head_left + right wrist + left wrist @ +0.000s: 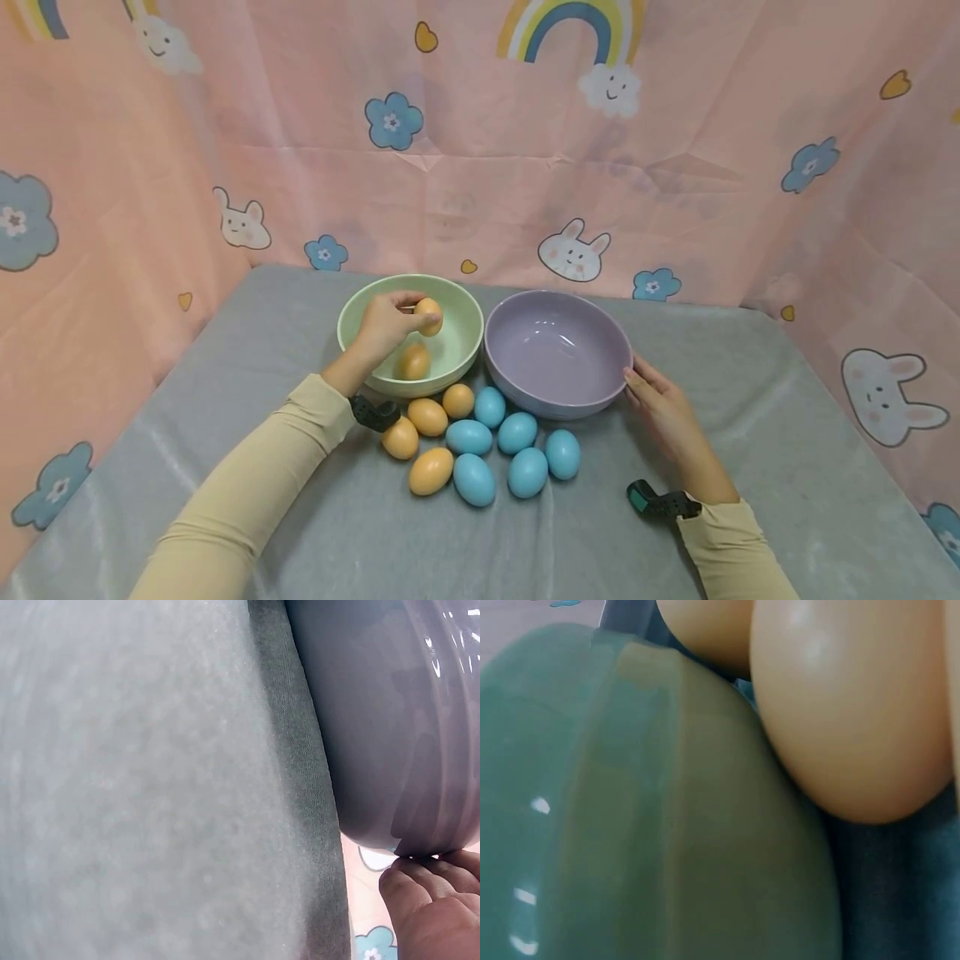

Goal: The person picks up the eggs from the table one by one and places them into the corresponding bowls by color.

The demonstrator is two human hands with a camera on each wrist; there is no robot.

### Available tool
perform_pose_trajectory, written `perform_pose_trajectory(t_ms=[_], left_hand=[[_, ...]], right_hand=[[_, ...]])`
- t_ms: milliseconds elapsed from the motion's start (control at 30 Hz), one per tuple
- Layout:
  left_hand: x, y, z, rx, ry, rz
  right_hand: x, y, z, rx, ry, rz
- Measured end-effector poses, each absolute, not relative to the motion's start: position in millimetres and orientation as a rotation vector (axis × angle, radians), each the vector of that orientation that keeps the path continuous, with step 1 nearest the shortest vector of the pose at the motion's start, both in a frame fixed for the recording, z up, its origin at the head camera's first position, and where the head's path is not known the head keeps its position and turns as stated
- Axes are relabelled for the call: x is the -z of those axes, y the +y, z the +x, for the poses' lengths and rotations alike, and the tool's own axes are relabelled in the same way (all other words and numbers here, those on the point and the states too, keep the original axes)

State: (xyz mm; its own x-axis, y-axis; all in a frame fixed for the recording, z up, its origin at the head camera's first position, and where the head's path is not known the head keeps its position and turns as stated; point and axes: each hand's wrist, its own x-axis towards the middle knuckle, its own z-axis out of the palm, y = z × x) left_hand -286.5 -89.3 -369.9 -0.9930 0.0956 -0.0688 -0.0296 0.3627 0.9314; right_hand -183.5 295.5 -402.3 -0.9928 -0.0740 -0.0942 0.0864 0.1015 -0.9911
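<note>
While your left hand (386, 322) pinches an orange egg (431, 317) over the green bowl (459, 343), where a second egg (414, 362) lies, your right hand (667, 412) rests, fingers uncurled, against the purple bowl (551, 354), apparently to steady it. Loose orange eggs (427, 417) and blue eggs (474, 480) sit in front, presumably for easy reach. Your right wrist view shows fingertips (442, 871) meeting the outer wall (367, 727), contact that the head view partly hides.

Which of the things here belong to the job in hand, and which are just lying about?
Likely part of the job:
held orange egg, in the left grip
green bowl, with an orange egg inside
purple bowl, touched by the right grip
loose orange eggs
blue eggs

Apparently just surroundings:
grey cloth
pink printed backdrop
</note>
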Motion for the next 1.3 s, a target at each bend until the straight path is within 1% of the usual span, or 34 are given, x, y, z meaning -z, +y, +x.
perform_pose_trajectory(t_ms=[667, 1300], left_hand=[[370.9, -90.1, -288.0, -1.496, 2.5, -0.004], [374.5, -89.0, -288.6, -1.368, 2.55, 0.022]], right_hand=[[403.4, 295.3, -183.8, 2.0, 2.267, 0.003], [404.4, 295.5, -183.2, 2.009, 2.267, -0.006]])
